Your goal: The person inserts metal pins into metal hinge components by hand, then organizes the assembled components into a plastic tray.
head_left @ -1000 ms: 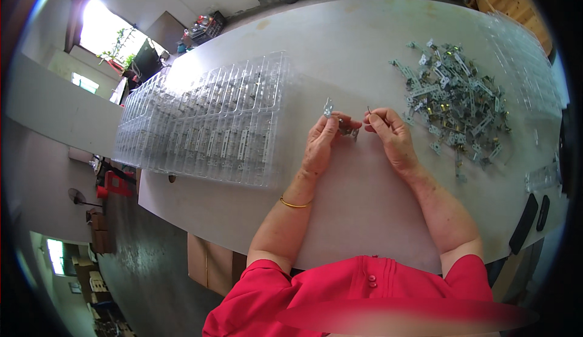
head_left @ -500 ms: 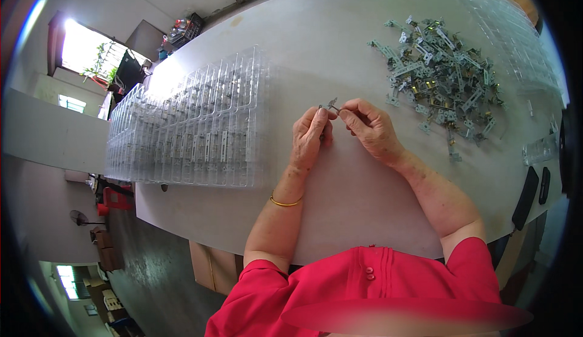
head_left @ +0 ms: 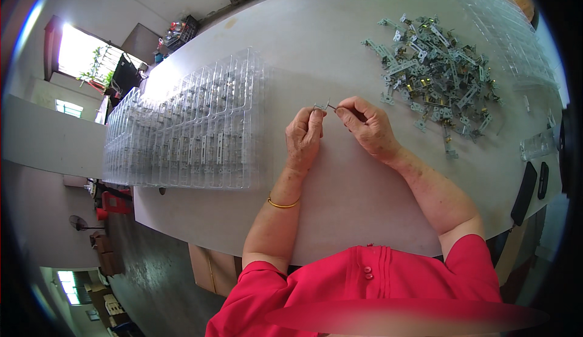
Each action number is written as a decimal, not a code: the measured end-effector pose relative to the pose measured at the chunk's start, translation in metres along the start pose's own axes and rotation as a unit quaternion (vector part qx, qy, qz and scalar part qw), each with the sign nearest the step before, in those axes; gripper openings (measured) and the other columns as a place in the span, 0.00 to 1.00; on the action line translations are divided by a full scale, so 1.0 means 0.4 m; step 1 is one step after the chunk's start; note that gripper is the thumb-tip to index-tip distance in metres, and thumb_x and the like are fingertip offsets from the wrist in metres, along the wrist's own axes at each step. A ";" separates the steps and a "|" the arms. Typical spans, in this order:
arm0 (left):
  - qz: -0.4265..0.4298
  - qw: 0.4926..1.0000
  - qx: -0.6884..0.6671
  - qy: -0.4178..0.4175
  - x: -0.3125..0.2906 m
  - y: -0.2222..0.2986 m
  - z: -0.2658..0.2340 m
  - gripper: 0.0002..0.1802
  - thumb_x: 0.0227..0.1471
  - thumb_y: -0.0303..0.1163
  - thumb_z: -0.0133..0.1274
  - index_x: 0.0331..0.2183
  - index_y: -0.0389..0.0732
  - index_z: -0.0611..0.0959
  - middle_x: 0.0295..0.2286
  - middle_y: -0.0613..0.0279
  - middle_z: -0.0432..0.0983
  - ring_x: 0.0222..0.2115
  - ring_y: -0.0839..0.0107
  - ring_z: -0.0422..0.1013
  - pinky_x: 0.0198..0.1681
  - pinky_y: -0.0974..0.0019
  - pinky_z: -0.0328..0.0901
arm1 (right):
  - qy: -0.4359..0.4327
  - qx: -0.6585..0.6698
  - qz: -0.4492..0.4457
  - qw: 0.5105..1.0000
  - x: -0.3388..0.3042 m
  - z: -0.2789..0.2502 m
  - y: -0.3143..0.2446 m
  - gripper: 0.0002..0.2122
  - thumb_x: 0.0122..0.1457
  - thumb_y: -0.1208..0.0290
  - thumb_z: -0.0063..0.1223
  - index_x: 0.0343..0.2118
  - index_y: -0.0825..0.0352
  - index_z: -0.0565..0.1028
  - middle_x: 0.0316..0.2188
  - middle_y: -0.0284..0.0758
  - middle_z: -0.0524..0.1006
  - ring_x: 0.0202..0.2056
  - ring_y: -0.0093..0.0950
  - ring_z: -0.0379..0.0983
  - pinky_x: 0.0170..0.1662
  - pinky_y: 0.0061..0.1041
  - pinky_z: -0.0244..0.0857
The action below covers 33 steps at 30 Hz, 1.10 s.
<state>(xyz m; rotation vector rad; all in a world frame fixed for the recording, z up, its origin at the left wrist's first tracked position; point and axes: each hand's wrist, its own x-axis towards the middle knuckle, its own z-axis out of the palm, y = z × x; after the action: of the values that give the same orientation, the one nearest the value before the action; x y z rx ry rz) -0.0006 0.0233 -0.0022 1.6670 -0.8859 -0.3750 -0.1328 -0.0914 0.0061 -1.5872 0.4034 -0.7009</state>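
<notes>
My left hand (head_left: 303, 135) is closed on a small metal bracket (head_left: 320, 107), whose end shows at the fingertips. Close beside it, my right hand (head_left: 370, 127) pinches a thin dark metal pin-like part (head_left: 331, 105) pointing toward the left fingertips. Whether the two parts touch is too small to tell. A heap of grey metal brackets (head_left: 434, 73) with some brass-coloured pieces lies to the right and beyond my hands. Left of my hands stand clear plastic trays (head_left: 246, 182) with several compartments, many holding metal parts.
More clear plastic trays (head_left: 507, 30) lie at the far right of the white table (head_left: 328, 27). Near the right edge are a small clear container (head_left: 537, 147) and two black flat objects, one being a long black bar (head_left: 525, 194). A brown box (head_left: 209, 267) stands below the table's near edge.
Both hands have shifted slightly left, the left one more. The metal bracket at the fingertips has turned, and the thin part in the right hand now shows more clearly.
</notes>
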 end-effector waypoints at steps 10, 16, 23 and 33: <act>0.110 0.987 0.105 0.046 0.000 0.001 0.008 0.08 0.59 0.30 0.55 0.30 0.36 0.79 0.16 0.57 0.65 0.16 0.72 0.58 0.20 0.66 0.59 | 0.005 0.006 -0.027 1.000 0.010 0.012 0.017 0.05 0.65 0.75 0.51 0.42 0.67 0.74 0.25 0.26 0.72 0.26 0.14 0.65 0.29 0.17 0.62; 0.110 0.989 0.102 0.023 -0.012 0.007 0.013 0.09 0.59 0.30 0.55 0.30 0.35 0.78 0.17 0.58 0.67 0.17 0.75 0.61 0.21 0.67 0.60 | -0.004 0.044 -0.019 0.999 -0.001 0.011 0.021 0.06 0.65 0.75 0.48 0.44 0.66 0.73 0.27 0.27 0.72 0.27 0.15 0.67 0.33 0.17 0.66; 0.217 0.964 0.152 0.033 -0.015 -0.002 0.013 0.05 0.56 0.26 0.55 0.30 0.36 0.78 0.19 0.52 0.72 0.18 0.57 0.72 0.22 0.59 0.65 | -0.008 -0.037 -0.056 0.998 -0.001 0.010 0.039 0.04 0.64 0.75 0.51 0.41 0.66 0.75 0.30 0.28 0.72 0.29 0.15 0.66 0.32 0.18 0.64; 0.216 0.960 0.176 0.008 -0.019 -0.014 0.026 0.08 0.56 0.30 0.56 0.28 0.36 0.78 0.17 0.56 0.69 0.16 0.64 0.67 0.21 0.62 0.62 | 0.122 -0.081 -0.134 0.980 0.013 -0.003 0.053 0.04 0.64 0.72 0.55 0.38 0.63 0.78 0.35 0.28 0.73 0.33 0.16 0.66 0.34 0.19 0.63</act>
<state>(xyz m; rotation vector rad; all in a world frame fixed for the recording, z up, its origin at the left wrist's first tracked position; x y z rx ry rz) -0.0106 0.0219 -0.0122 1.7299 -1.3285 0.1031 -0.1265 -0.0987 -0.0135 -1.7333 0.4386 -1.0992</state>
